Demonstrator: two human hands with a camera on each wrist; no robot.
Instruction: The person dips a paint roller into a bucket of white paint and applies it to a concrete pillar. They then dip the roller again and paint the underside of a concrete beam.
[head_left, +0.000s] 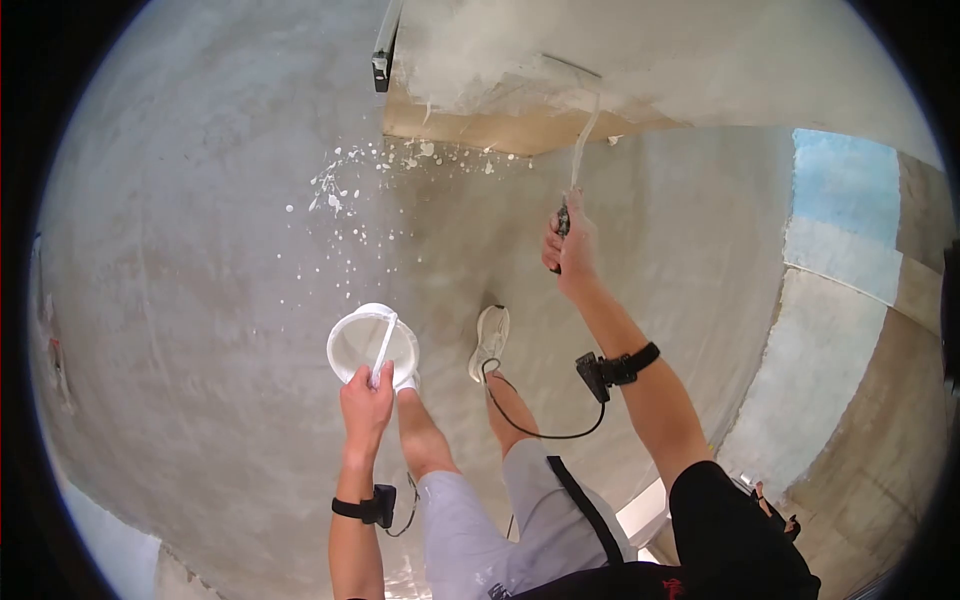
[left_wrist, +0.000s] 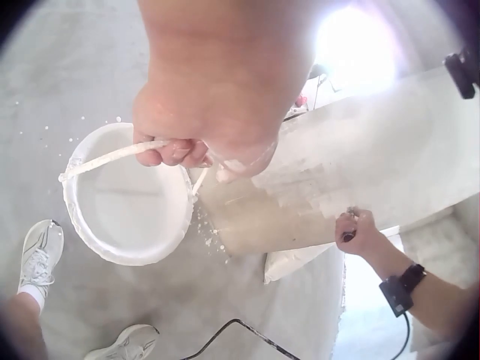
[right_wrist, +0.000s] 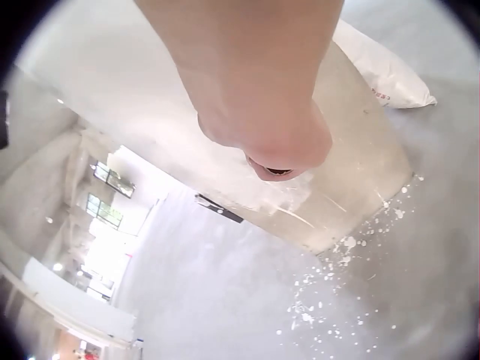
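A white bucket (head_left: 345,335) hangs from its white handle in my left hand (head_left: 367,408), whose fingers are curled round the handle. The left wrist view looks into the bucket (left_wrist: 131,214), which is pale inside. Out ahead, my right hand (head_left: 575,243) grips the black handle of a paint roller (head_left: 587,135) with a whitish bent rod. The roller's head lies against the plastered wall panel (head_left: 700,60) and blends into its pale surface. In the right wrist view my right hand (right_wrist: 289,146) hides most of the tool.
White splatters (head_left: 335,200) dot the grey floor below the panel's edge. A white sack (right_wrist: 386,71) lies beside the panel. A black-and-silver bar (head_left: 383,60) sits along the panel's left edge. My shoe (head_left: 492,335) and a loose black cable (head_left: 550,436) are near the bucket.
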